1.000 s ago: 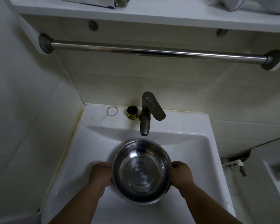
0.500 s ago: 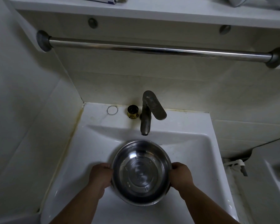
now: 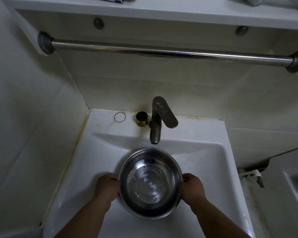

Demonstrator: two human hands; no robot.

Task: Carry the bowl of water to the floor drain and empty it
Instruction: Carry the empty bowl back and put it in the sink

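A round stainless steel bowl (image 3: 150,182) holding clear water is over the basin of the white sink (image 3: 100,162), just below the faucet spout. My left hand (image 3: 107,188) grips the bowl's left rim. On the opposite rim my right hand (image 3: 193,188) holds it the same way. The bowl looks level. No floor drain is in view.
A grey faucet (image 3: 157,121) stands at the back of the sink, with a small gold-rimmed cap (image 3: 142,119) and a thin ring (image 3: 120,117) beside it. A metal towel bar (image 3: 162,53) runs under a white shelf (image 3: 162,10). A wall closes the left side; another white fixture (image 3: 289,194) sits right.
The bowl has shifted very slightly toward me with both hands on its rim. The view tilted down a little.
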